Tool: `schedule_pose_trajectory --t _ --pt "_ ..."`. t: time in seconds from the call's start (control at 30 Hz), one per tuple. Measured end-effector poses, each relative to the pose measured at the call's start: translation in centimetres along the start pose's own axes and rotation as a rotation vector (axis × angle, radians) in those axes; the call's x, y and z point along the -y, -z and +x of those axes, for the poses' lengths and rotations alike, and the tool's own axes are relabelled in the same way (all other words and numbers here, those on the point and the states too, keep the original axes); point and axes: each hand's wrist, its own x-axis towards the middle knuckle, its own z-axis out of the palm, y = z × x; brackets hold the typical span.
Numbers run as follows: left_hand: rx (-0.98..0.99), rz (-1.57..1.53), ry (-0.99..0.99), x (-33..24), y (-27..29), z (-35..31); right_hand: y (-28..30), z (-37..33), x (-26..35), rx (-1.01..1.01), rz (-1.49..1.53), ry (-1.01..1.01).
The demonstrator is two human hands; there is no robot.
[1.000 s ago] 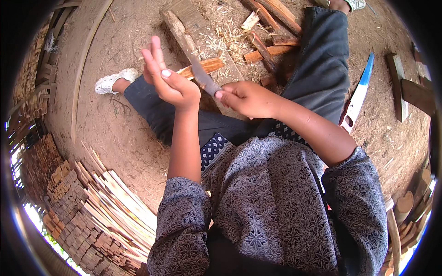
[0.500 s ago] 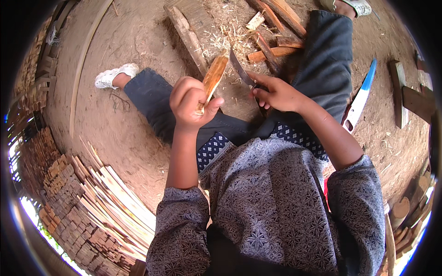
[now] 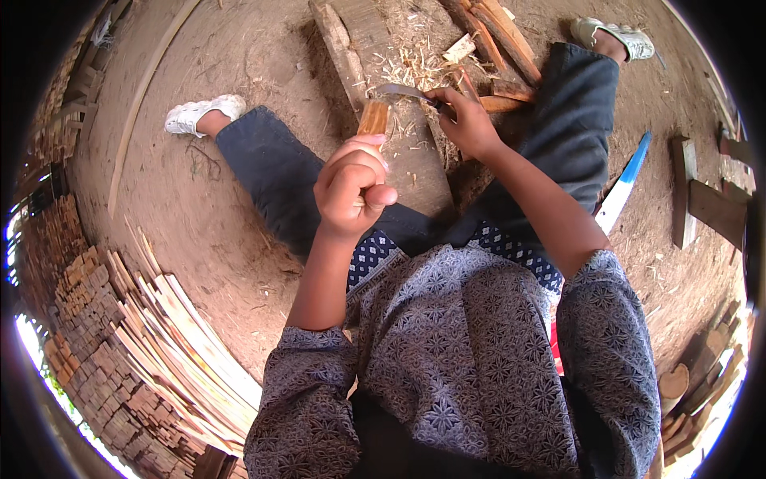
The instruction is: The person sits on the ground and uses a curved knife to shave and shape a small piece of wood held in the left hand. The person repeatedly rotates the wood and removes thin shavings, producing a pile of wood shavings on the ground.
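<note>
My left hand (image 3: 351,185) is closed round a short piece of wood (image 3: 373,116), whose pale brown upper end sticks up above the fingers. The lower part of that piece is hidden in my fist. Farther forward and to the right, my right hand (image 3: 467,121) grips a knife by its dark handle. The curved knife blade (image 3: 403,89) points left, its tip close to the top end of the wood piece; whether they touch I cannot tell. Beneath both hands lies a wide wooden plank (image 3: 415,164), with pale shavings (image 3: 411,68) strewn over its far part.
Wood offcuts (image 3: 499,48) lie beyond my right hand. A handsaw (image 3: 626,188) with a blue tip rests right of my leg, near joined wooden pieces (image 3: 685,191). Long strips (image 3: 187,335) and stacked sticks (image 3: 104,367) fill the lower left. My legs spread either side of the plank.
My right hand has moved forward with the knife, and the blade has swung from upright to pointing left. The left hand has shifted slightly right, turning the wood piece more upright.
</note>
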Motion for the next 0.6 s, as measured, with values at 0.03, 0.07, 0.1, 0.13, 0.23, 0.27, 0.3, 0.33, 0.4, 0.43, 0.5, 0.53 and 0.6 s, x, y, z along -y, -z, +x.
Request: schedule_pose_trajectory --t 0.03,0.07,0.1,0.13,0.23,0.27,0.3,0.33,0.4,0.43,0.5,0.53,0.6 --pt "-0.024 -0.013 -0.002 -0.1 0.0 0.2 -0.2 0.0 -0.6 -0.005 -0.018 0.003" --pt "-0.052 -0.028 0.003 -0.2 0.0 0.3 -0.4 0.0 -0.9 -0.006 -0.035 0.01" --pt "-0.071 -0.051 0.01 -0.3 0.0 0.3 -0.6 0.1 -1.3 -0.009 -0.052 0.017" --pt "-0.089 -0.075 0.015 -0.4 0.0 0.4 -0.4 0.0 -1.7 0.014 -0.037 -0.055" --pt "-0.103 -0.097 0.016 -0.6 0.0 0.6 0.4 -0.9 -4.7 0.006 -0.035 -0.134" --pt "-0.105 -0.092 0.015 -0.6 0.1 0.4 1.0 -1.1 -4.9 0.01 -0.061 -0.164" --pt "-0.105 -0.096 0.021 -0.6 0.2 0.4 2.0 -1.5 -5.4 0.006 -0.09 -0.196" --pt "-0.104 -0.1 0.027 -0.6 0.3 0.4 2.8 -1.7 -7.1 -0.008 -0.207 -0.116" --pt "-0.108 -0.101 0.022 -0.3 0.4 0.4 4.5 -2.3 -8.0 -0.012 -0.255 -0.204" --pt "-0.104 -0.1 0.019 -0.2 0.3 0.5 4.9 -2.5 -8.4 -0.015 -0.279 -0.248" --pt "-0.094 -0.095 0.014 0.1 0.2 0.6 5.5 -2.3 -7.4 -0.075 -0.234 -0.32" --pt "-0.074 -0.092 0.011 0.2 0.0 0.6 5.2 -2.3 -8.0 -0.154 -0.167 -0.245" --pt "-0.031 -0.079 0.011 0.4 -0.2 0.5 5.1 -2.0 -6.4 -0.195 0.045 -0.21"
